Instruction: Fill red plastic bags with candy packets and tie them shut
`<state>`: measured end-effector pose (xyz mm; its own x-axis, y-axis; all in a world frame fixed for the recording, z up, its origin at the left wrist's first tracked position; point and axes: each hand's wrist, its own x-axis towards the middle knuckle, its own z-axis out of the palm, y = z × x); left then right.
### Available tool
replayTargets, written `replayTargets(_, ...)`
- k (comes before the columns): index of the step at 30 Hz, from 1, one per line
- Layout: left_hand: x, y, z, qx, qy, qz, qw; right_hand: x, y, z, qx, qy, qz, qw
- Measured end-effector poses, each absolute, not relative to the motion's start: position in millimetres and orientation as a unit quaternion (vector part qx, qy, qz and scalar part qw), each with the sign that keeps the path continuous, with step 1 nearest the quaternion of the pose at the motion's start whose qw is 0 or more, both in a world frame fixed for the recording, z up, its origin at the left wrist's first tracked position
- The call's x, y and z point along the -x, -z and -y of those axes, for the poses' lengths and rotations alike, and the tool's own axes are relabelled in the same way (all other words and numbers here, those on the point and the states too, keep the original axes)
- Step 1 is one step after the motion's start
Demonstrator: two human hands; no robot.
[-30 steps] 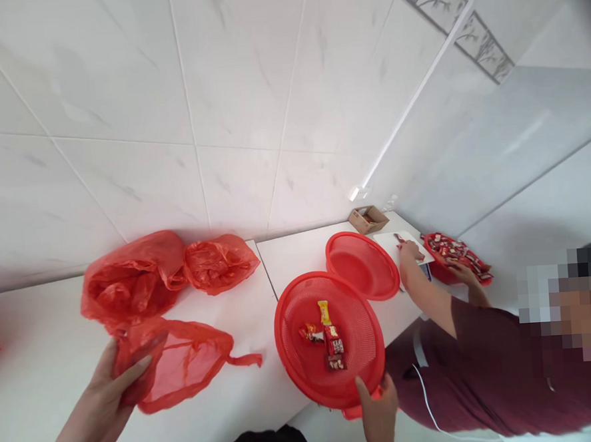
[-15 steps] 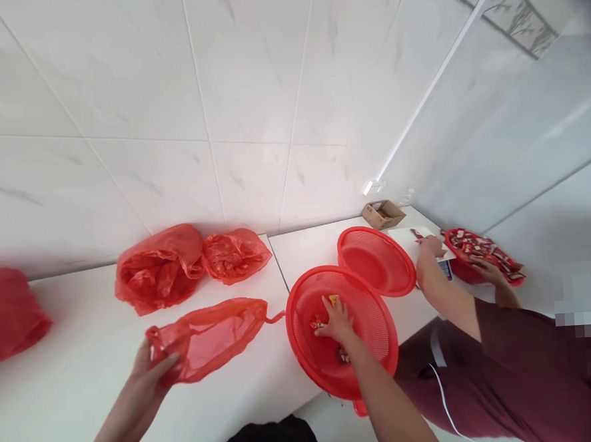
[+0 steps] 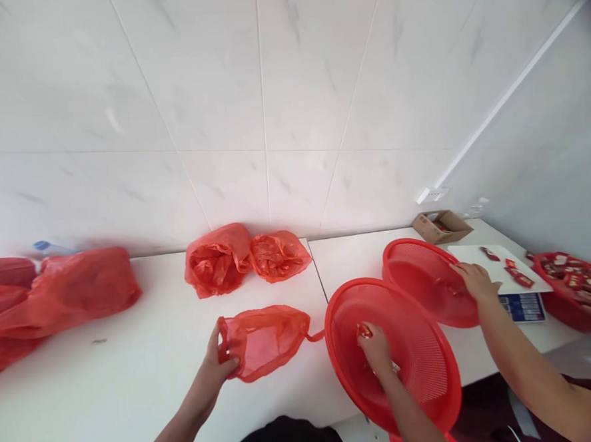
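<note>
My left hand (image 3: pixel 218 360) grips the near edge of a thin red plastic bag (image 3: pixel 267 339), whose mouth gapes over the white table. The bag's handle strip reaches toward a large red mesh basket (image 3: pixel 426 346). Down inside that basket is my right hand (image 3: pixel 378 350), fingers closed around small wrapped candies (image 3: pixel 364 330) that show red and shiny at the fingertips. Another light-coloured wrapped piece (image 3: pixel 395 367) peeks out beside the wrist; my hand and forearm cover part of the basket floor.
A co-worker's hand (image 3: pixel 477 282) reaches into a second red basket (image 3: pixel 402 258) on the right. A white tray (image 3: pixel 479 273) with several wrapped pieces rests on a scale (image 3: pixel 524 307). Farther right is a filled red basket (image 3: pixel 547 285). A cardboard box (image 3: pixel 434 232) and red bags (image 3: pixel 217 252) stand along the wall.
My view has swung left. My right hand's spread fingers have closed on candies in the basket. The co-worker's hand has moved from the white tray to the second basket.
</note>
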<state>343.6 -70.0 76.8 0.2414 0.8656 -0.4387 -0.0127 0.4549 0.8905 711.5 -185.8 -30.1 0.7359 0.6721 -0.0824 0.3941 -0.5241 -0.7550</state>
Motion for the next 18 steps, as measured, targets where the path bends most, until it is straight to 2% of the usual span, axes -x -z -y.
replayTargets(6,-350,-78,69,-0.433,-0.314,-0.502,0.68,-678,-12,170,0.85,-0.185,0.295,0.395)
replayTargets(8,-352,-78,69,-0.434,-0.307,-0.501,0.683,-653,-32,163,0.817,-0.245,0.286,0.438)
replayTargets(10,-353,-79,68,-0.435,-0.302,-0.498,0.687,-622,-48,154,0.728,-0.392,0.274,0.491)
replayTargets(13,-357,-81,68,-0.43,-0.296,-0.487,0.7,-572,-55,132,0.628,-0.549,0.267,0.482)
replayTargets(18,-367,-84,73,-0.435,-0.265,-0.476,0.717,-523,-34,92,0.619,-0.565,0.217,0.5)
